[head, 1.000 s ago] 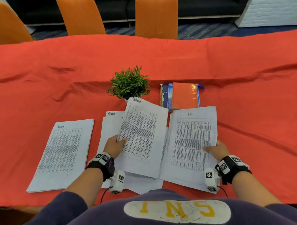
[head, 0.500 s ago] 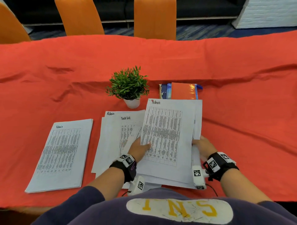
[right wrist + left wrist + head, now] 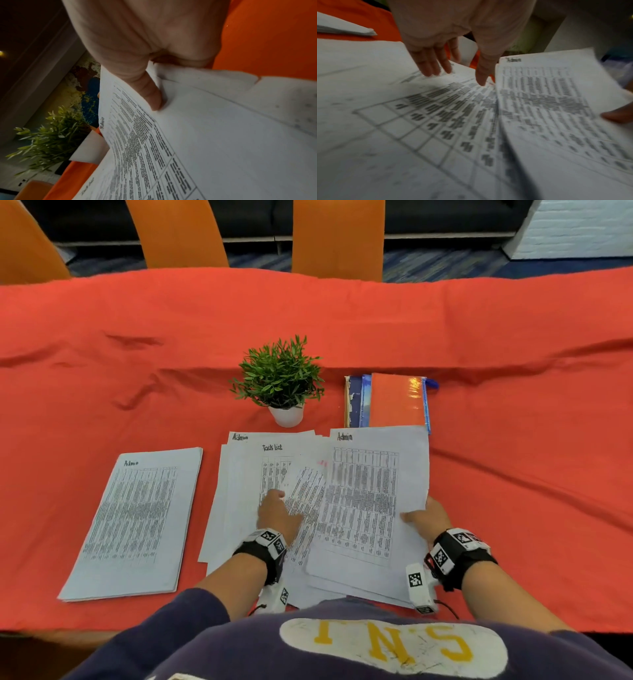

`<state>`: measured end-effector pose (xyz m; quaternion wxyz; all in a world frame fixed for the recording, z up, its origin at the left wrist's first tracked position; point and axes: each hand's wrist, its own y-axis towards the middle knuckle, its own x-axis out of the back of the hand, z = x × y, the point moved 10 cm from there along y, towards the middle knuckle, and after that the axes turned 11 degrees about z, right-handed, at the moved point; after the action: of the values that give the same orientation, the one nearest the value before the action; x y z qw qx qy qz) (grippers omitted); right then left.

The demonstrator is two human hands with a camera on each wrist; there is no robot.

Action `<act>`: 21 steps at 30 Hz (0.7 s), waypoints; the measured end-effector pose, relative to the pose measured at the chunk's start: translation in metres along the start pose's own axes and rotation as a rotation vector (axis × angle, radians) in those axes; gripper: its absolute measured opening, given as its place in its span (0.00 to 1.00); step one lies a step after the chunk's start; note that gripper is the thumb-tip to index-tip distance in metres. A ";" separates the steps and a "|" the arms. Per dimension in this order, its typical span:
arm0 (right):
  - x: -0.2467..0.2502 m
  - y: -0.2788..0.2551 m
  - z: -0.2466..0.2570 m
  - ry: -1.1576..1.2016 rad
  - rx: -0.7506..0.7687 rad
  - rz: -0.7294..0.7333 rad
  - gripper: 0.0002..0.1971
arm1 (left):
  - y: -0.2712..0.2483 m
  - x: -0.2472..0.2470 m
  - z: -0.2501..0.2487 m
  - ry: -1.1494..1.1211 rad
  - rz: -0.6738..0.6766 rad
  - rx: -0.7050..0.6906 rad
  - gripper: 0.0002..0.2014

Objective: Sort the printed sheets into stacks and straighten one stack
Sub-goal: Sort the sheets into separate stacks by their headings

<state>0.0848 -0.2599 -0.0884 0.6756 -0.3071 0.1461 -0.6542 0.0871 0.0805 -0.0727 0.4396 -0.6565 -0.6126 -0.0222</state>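
A neat stack of printed sheets headed "Admin" (image 3: 133, 522) lies at the left on the red tablecloth. The middle pile (image 3: 239, 491) is loose, with a "Task list" sheet on top. My left hand (image 3: 277, 508) lies on it with straight fingers (image 3: 433, 67) and holds nothing; beside it one sheet (image 3: 306, 498) curls up. At the right is a fanned pile topped by an "Admin" sheet (image 3: 370, 501). My right hand (image 3: 426, 515) pinches that pile's right edge, with the thumb (image 3: 151, 97) on top and the fingers hidden under the paper.
A small potted plant (image 3: 279, 378) stands just behind the middle pile. Notebooks with an orange cover (image 3: 394, 402) lie behind the right pile. Orange chairs (image 3: 337, 237) line the far side. Bare red cloth (image 3: 531, 474) spreads to the right and back.
The left hand carried an "Admin" sheet from the middle pile onto the right pile, let it go and went back to the middle pile. The right hand took hold of the right pile's edge.
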 end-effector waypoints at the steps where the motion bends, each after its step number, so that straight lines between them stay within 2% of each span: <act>1: 0.004 0.000 -0.001 -0.027 0.004 -0.021 0.21 | 0.003 0.008 0.010 0.100 -0.036 0.055 0.31; 4: 0.012 0.000 -0.004 -0.050 0.002 -0.046 0.20 | 0.011 0.014 0.033 0.239 -0.017 0.135 0.35; 8: 0.015 0.002 -0.009 -0.006 -0.015 -0.041 0.21 | 0.021 0.006 0.039 0.244 0.033 0.104 0.31; 10: 0.015 0.004 -0.013 0.025 -0.038 -0.031 0.22 | 0.022 0.006 0.034 0.240 0.008 0.086 0.31; 12: 0.015 0.005 -0.016 0.055 -0.046 -0.037 0.22 | 0.021 0.007 0.032 0.261 -0.025 0.101 0.36; 16: 0.015 0.005 -0.018 0.082 -0.055 -0.027 0.24 | 0.021 0.005 0.035 0.301 0.013 0.175 0.43; 19: 0.017 0.007 -0.019 0.083 -0.063 -0.025 0.24 | 0.025 0.001 0.038 0.274 0.087 0.198 0.42; 21: 0.019 0.007 -0.018 0.083 -0.064 -0.026 0.23 | 0.026 0.000 0.039 0.331 0.138 0.209 0.37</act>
<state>0.0811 -0.2826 -0.1023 0.6503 -0.3028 0.1909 -0.6700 0.0889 0.1073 -0.1114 0.6003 -0.6351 -0.4847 -0.0359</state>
